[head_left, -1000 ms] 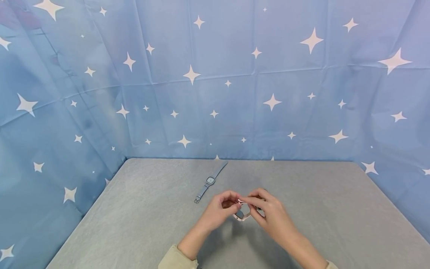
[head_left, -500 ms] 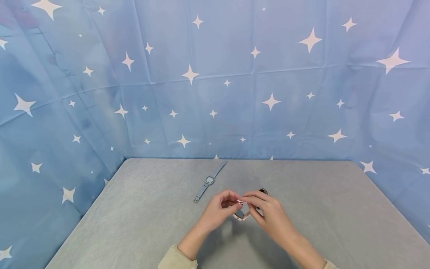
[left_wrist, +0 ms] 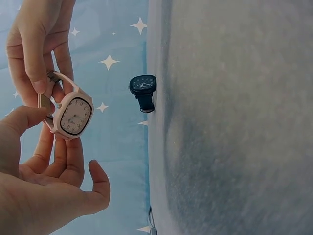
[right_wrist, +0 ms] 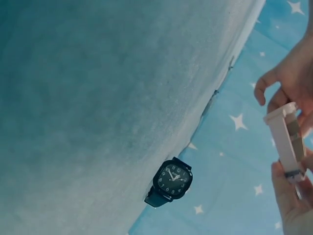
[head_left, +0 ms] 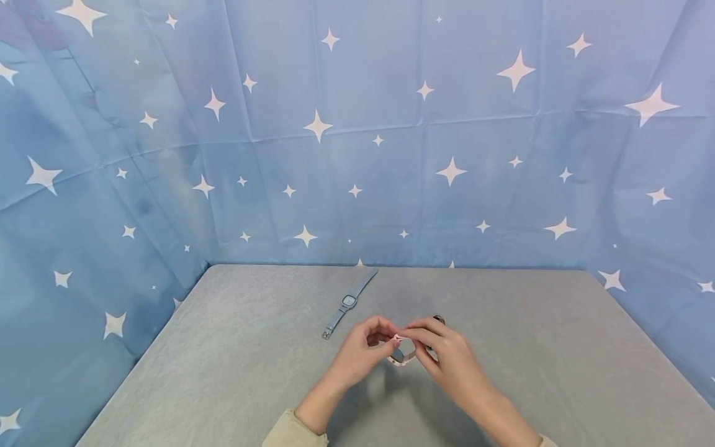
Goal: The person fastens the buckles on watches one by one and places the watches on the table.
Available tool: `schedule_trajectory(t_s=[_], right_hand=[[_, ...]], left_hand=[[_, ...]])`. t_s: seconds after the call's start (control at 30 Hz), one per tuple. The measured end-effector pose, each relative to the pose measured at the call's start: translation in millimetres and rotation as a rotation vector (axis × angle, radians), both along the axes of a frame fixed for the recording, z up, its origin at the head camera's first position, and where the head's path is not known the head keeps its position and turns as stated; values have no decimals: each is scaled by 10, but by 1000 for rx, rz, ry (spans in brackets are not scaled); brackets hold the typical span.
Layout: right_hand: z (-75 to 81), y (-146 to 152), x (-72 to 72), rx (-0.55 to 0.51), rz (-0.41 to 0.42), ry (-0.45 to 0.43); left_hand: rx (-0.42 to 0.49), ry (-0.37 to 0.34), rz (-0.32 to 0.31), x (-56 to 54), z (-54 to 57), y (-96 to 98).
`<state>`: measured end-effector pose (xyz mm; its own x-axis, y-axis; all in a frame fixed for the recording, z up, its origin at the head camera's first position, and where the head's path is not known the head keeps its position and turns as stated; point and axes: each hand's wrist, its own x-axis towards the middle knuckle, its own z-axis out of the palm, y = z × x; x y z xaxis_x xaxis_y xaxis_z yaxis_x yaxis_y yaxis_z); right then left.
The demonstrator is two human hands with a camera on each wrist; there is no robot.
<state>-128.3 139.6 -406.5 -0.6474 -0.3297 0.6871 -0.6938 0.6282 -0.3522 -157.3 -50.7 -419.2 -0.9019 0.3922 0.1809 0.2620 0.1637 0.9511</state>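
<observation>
A pale pink wristwatch (left_wrist: 77, 116) with a white numbered dial is held up above the table between both hands, its strap bent into a loop. My left hand (head_left: 360, 351) pinches the strap with thumb and fingers. From the other side, my right hand (head_left: 449, 354) pinches the strap between thumb and fingertips. In the right wrist view the strap (right_wrist: 282, 139) shows side-on, its dial turned out of sight. Behind my right hand lies a black wristwatch (right_wrist: 173, 179), mostly hidden in the head view. The fingers partly cover the strap ends.
A light blue wristwatch (head_left: 349, 301) lies stretched out on the grey table (head_left: 257, 360), beyond my left hand. The black watch rests on the table close to my right hand. A blue curtain (head_left: 380, 161) with white stars stands along the table's back and sides.
Both hands stay nearly in place with the pink wristwatch. Its strap has shifted slightly at the fingertips, and a bit more of the black wristwatch shows past my right hand than a second ago.
</observation>
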Motion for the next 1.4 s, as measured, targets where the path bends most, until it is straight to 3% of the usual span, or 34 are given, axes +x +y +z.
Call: schedule_trajectory(t_s=[0.57, 1.1, 1.4], right_hand=[[1, 25, -10, 11, 3, 60], [13, 44, 4, 44, -13, 3], [11, 38, -12, 35, 6, 14]], left_hand=[[-54, 38, 39, 16, 11, 13], [-68, 39, 72, 39, 36, 11], [-79, 36, 95, 31, 26, 30]])
